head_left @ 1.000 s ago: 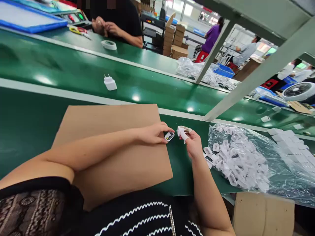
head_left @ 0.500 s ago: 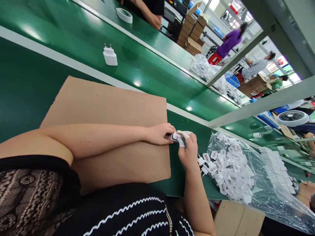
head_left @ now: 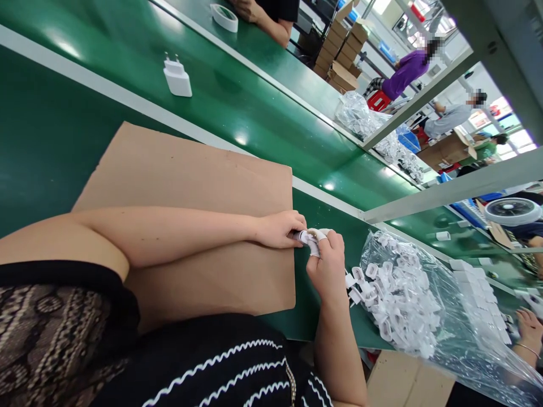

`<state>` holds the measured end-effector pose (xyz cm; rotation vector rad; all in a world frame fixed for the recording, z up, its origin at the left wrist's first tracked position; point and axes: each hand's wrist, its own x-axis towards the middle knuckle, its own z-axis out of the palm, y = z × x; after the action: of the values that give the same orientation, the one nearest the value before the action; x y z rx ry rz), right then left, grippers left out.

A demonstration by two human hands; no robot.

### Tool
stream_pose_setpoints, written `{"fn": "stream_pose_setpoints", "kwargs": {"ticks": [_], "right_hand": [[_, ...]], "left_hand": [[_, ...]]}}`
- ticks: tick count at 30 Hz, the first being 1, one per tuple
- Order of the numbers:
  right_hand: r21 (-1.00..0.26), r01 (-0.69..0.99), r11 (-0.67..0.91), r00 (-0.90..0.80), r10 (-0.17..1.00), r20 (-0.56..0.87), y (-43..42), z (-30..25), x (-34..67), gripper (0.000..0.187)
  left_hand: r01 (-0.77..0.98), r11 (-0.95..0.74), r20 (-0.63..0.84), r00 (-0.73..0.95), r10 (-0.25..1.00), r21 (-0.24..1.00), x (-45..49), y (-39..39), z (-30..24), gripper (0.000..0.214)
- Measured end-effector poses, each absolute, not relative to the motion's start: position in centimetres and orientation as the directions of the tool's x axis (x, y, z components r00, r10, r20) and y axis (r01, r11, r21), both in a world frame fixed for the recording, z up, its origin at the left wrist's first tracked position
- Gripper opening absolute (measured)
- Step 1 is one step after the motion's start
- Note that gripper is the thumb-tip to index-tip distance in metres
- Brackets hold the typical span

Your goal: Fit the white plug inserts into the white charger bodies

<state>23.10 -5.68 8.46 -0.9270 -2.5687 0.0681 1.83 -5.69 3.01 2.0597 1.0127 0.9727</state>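
Over the right edge of a cardboard sheet (head_left: 190, 181), my two hands meet around a small white charger housing (head_left: 301, 236). My left hand (head_left: 280, 229) is closed, pinching one end of the housing between thumb and fingers. White finger covers wrap the thumb and fingertips of my right hand (head_left: 327, 260), which is closed at the housing's other end. Those fingers hide most of the piece and any smaller part between them. Just right of my right wrist, a pile of white charger shells (head_left: 403, 294) lies in a clear plastic bag.
A finished-looking white plug charger (head_left: 178, 79) stands on the green conveyor belt (head_left: 263, 113). Farther off lies a white ring (head_left: 224, 18). A metal frame bar (head_left: 449, 183) slants across the right. White blocks (head_left: 477, 294) and a co-worker's hand (head_left: 529, 328) are at far right.
The plug charger has shifted left along the belt. My right fingers have curled closer around the housing. The whole view has tilted slightly, and the co-worker's hand at far right has moved.
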Motion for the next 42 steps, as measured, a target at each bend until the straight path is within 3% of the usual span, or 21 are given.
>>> {"fn": "stream_pose_setpoints", "kwargs": {"ticks": [11, 17, 29, 34, 42], "right_hand": [[-0.212, 0.593, 0.777, -0.668, 0.621, 0.409, -5.2, 8.1, 23.0, 0.047], [-0.105, 0.623, 0.775, -0.689, 0.608, 0.394, -5.8, 8.4, 22.5, 0.044], [-0.051, 0.650, 0.758, -0.690, 0.617, 0.378, -4.9, 8.8, 22.4, 0.030], [0.020, 0.676, 0.736, -0.696, 0.630, 0.343, -4.5, 9.1, 22.3, 0.031], [-0.035, 0.741, 0.670, -0.656, 0.734, 0.174, -6.0, 9.3, 22.0, 0.020]], "left_hand": [[0.363, -0.488, 0.331, 0.416, 0.847, 0.794, 1.9, -5.7, 3.0, 0.014], [0.378, -0.503, 0.328, 0.438, 0.837, 0.777, 1.9, -5.5, 2.8, 0.016], [0.388, -0.477, 0.324, 0.398, 0.858, 0.789, 2.2, -6.0, 3.0, 0.014], [0.377, -0.455, 0.300, 0.403, 0.865, 0.807, 1.9, -5.7, 3.1, 0.020], [0.381, -0.416, 0.247, 0.419, 0.874, 0.826, 3.0, -6.8, 3.3, 0.035]]}}
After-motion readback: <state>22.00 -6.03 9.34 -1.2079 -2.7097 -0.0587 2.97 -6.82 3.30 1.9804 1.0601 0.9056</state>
